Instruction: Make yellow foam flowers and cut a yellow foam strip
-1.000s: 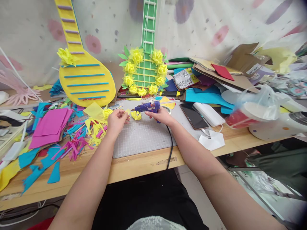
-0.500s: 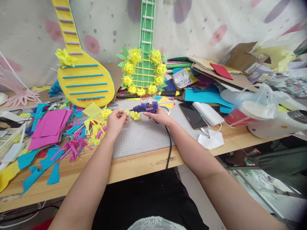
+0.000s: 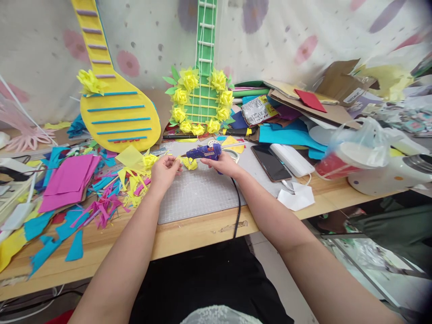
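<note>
Pinching a small yellow paper piece (image 3: 178, 158), the left hand (image 3: 165, 171) is right by the tip of the purple glue gun (image 3: 204, 153), over the gray mat (image 3: 199, 198). Half a second ago the piece showed its flat side, but now only a thin bit peeks out by the fingertips. The hands have hardly moved from their places, so I think the piece has just been tipped at the glue gun, and this bit of gluing looks half done.

The left hand has its thumb and first finger squeezed together, with the other fingers curled in. The right hand (image 3: 224, 164) is wrapped around the grip of the glue gun, aiming its tip at the left hand. If the tip touches the paper, it is too small to tell. Both arms reach in over the front edge of the counter (image 3: 168, 240).

A yellow paper flower (image 3: 191, 165) sits on the mat, just beside the glue gun. A black cord (image 3: 238, 207) runs down over the front edge. Yellow scraps (image 3: 135, 189) and pink sheets (image 3: 69, 180) lie toward the left end of the counter, and a phone (image 3: 270, 162) lies to the right of the hands. Along the back edge stand a yellow guitar shape (image 3: 118, 112) and a green guitar shape (image 3: 202, 105) with lots of yellow flowers on it
</note>
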